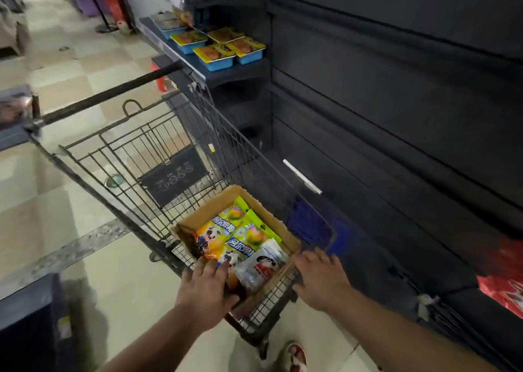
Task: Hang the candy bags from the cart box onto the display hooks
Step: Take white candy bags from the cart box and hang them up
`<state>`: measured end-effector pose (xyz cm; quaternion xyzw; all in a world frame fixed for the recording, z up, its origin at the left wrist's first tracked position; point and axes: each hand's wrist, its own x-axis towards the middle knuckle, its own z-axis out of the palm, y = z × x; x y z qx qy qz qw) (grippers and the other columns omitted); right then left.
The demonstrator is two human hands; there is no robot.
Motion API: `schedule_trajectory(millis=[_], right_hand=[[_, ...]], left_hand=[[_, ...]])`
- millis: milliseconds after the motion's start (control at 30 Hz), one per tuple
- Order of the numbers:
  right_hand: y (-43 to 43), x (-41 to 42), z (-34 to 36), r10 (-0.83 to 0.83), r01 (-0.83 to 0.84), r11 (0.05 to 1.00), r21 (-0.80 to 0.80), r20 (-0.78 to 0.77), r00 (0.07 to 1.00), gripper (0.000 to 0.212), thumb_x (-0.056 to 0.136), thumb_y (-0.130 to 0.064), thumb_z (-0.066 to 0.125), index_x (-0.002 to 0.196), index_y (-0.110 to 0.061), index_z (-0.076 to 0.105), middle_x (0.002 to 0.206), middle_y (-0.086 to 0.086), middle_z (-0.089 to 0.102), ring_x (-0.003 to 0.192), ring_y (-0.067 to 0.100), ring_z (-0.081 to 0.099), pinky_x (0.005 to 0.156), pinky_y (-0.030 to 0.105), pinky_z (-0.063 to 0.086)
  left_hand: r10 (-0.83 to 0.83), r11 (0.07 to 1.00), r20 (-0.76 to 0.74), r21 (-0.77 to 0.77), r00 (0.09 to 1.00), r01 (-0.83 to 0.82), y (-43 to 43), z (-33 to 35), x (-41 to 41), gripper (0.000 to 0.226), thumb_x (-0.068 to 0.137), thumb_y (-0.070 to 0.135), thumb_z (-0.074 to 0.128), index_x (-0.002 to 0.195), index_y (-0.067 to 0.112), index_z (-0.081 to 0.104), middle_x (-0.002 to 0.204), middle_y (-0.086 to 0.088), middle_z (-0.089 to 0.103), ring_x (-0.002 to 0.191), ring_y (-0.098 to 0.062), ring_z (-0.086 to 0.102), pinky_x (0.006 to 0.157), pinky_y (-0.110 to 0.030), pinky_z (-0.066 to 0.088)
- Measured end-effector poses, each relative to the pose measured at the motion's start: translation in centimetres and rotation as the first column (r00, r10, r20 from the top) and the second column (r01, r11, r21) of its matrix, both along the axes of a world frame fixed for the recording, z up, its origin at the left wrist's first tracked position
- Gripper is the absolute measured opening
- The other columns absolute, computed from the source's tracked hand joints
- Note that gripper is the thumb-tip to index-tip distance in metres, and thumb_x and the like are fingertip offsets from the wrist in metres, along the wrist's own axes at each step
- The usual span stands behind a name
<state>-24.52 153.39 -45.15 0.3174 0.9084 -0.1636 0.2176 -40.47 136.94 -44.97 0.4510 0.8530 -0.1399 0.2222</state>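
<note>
In the lower centre of the frame the candy bags [240, 237] lie in the cardboard box [256, 200] inside the wire shopping cart [158, 145], the left hand [208, 288] reaching with relaxed fingers over the box's near corner, the right hand [321, 279] spread wide beside the cart's right rim, holding nothing.

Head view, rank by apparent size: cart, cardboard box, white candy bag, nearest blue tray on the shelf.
1. cart
2. cardboard box
3. white candy bag
4. blue tray

The tray looks only a little smaller than the bag, and it sits farther from the camera, so their real order is unsure.
</note>
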Motion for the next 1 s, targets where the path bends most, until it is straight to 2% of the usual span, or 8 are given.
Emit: schedule_trajectory(millis=[100, 200, 267, 367, 567, 667, 900, 1000], right_hand=[[1.8, -1.1, -1.3, -0.011, 0.012, 0.998, -0.055, 0.015, 1.000, 0.061, 0.092, -0.039, 0.049, 0.146, -0.026, 0.026, 0.154, 0.003, 0.029, 0.144, 0.028, 0.018, 0.116, 0.049, 0.018], [2.6, -2.0, -2.7, -0.041, 0.044, 0.992, -0.115, 0.027, 0.999, 0.056, 0.092, -0.035, 0.048, 0.144, -0.025, 0.029, 0.153, 0.002, 0.029, 0.143, 0.027, 0.021, 0.115, 0.049, 0.021], [2.9, -2.6, -3.6, -0.039, 0.045, 0.991, -0.129, 0.049, 0.998, 0.055, 0.093, -0.036, 0.047, 0.143, -0.023, 0.030, 0.154, 0.004, 0.028, 0.143, 0.027, 0.021, 0.115, 0.048, 0.022], [3.2, -3.5, -5.2, -0.083, 0.098, 0.983, -0.156, 0.104, 0.991, 0.062, 0.094, -0.038, 0.047, 0.148, -0.023, 0.021, 0.157, 0.006, 0.022, 0.145, 0.028, 0.018, 0.116, 0.048, 0.018], [2.4, -5.6, -8.2, -0.223, 0.258, 0.946, -0.198, 0.183, 0.958, 0.068, 0.092, -0.036, 0.051, 0.150, -0.025, 0.018, 0.158, 0.006, 0.020, 0.146, 0.027, 0.015, 0.115, 0.047, 0.020], [1.9, -7.5, -9.9, -0.263, 0.310, 0.924, -0.223, 0.214, 0.941, 0.067, 0.092, -0.037, 0.050, 0.150, -0.024, 0.019, 0.156, 0.006, 0.025, 0.144, 0.027, 0.021, 0.114, 0.044, 0.025], [2.3, -11.7, -14.6, -0.408, 0.452, 0.841, -0.298, 0.198, 0.891, 0.056, 0.094, -0.035, 0.049, 0.144, -0.022, 0.029, 0.145, 0.007, 0.039, 0.129, 0.028, 0.042, 0.103, 0.039, 0.042], [2.7, -13.2, -16.6, -0.448, 0.497, 0.800, -0.336, 0.215, 0.868, 0.059, 0.094, -0.040, 0.051, 0.144, -0.018, 0.029, 0.147, 0.009, 0.035, 0.130, 0.030, 0.041, 0.102, 0.041, 0.043]], left_hand=[[0.002, 0.998, 0.050, -0.062, 0.999, 0.001, 2.4, -0.9, -0.4, 0.084, 0.085, 0.066, 0.035, 0.153, 0.023, 0.011, 0.160, -0.002, 0.015, 0.148, -0.026, 0.009, 0.118, -0.047, 0.017], [-0.011, 0.996, 0.112, -0.090, 0.994, 0.021, 4.1, -1.7, -1.1, 0.113, 0.053, 0.077, 0.008, 0.152, 0.025, 0.014, 0.159, 0.000, 0.018, 0.148, -0.024, 0.010, 0.118, -0.046, 0.016], [-0.004, 0.994, 0.144, -0.109, 0.990, 0.020, 4.9, -2.8, -2.1, 0.100, 0.068, 0.076, 0.022, 0.153, 0.024, 0.014, 0.160, 0.000, 0.016, 0.149, -0.025, 0.008, 0.119, -0.047, 0.013], [-0.051, 0.990, 0.172, -0.122, 0.984, 0.073, 6.2, -5.3, -3.8, 0.077, 0.090, 0.057, 0.042, 0.153, 0.023, 0.012, 0.161, -0.001, 0.013, 0.149, -0.027, 0.007, 0.119, -0.048, 0.011], [-0.169, 0.961, 0.269, -0.170, 0.948, 0.220, 8.6, -10.2, -7.5, 0.076, 0.091, 0.053, 0.045, 0.153, 0.024, 0.011, 0.160, -0.001, 0.016, 0.148, -0.028, 0.009, 0.118, -0.047, 0.014], [-0.199, 0.953, 0.301, -0.164, 0.933, 0.256, 10.1, -12.7, -9.5, 0.075, 0.090, 0.054, 0.047, 0.151, 0.024, 0.016, 0.156, -0.003, 0.023, 0.145, -0.027, 0.019, 0.114, -0.044, 0.023], [-0.073, 0.960, 0.423, -0.214, 0.903, 0.178, 13.0, -18.9, -12.3, 0.063, 0.089, 0.047, 0.056, 0.142, 0.020, 0.034, 0.141, -0.007, 0.043, 0.128, -0.026, 0.044, 0.100, -0.041, 0.042], [0.049, 0.971, 0.483, -0.228, 0.874, 0.072, 13.7, -21.5, -12.5, 0.065, 0.090, 0.038, 0.059, 0.146, 0.017, 0.033, 0.143, -0.011, 0.044, 0.127, -0.028, 0.046, 0.101, -0.042, 0.044]])
